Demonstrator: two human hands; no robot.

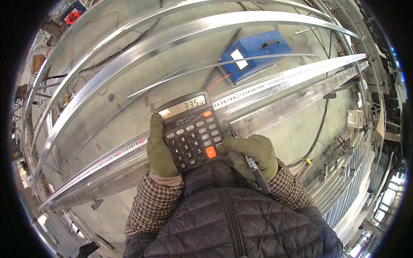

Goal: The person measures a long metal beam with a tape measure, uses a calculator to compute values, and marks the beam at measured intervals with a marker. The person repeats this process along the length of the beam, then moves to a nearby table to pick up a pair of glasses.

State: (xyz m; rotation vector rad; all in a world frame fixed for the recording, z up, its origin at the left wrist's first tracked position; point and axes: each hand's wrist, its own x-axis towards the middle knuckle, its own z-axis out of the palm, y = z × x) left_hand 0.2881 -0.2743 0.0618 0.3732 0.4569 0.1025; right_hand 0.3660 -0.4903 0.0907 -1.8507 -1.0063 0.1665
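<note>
A black desk calculator [175,124] with grey, black and orange keys is held up in front of my chest, its display lit with digits. My left hand [161,150], in a green knit glove, grips its left side. My right hand [260,152], gloved alike, is closed around a dark marker pen [258,175] that slants through the fingers. A fingertip of that hand rests at the calculator's lower right keys. Behind the calculator runs a long measuring scale [254,89] on a metal bar, partly hidden by it.
Long shiny metal profiles [180,36] arch across the far side. A blue case [262,45] with a handle and a white panel stands beyond the scale. A grey metal beam [297,101] lies along it. Cables cross the floor, and stacked metal lengths [344,180] lie at right.
</note>
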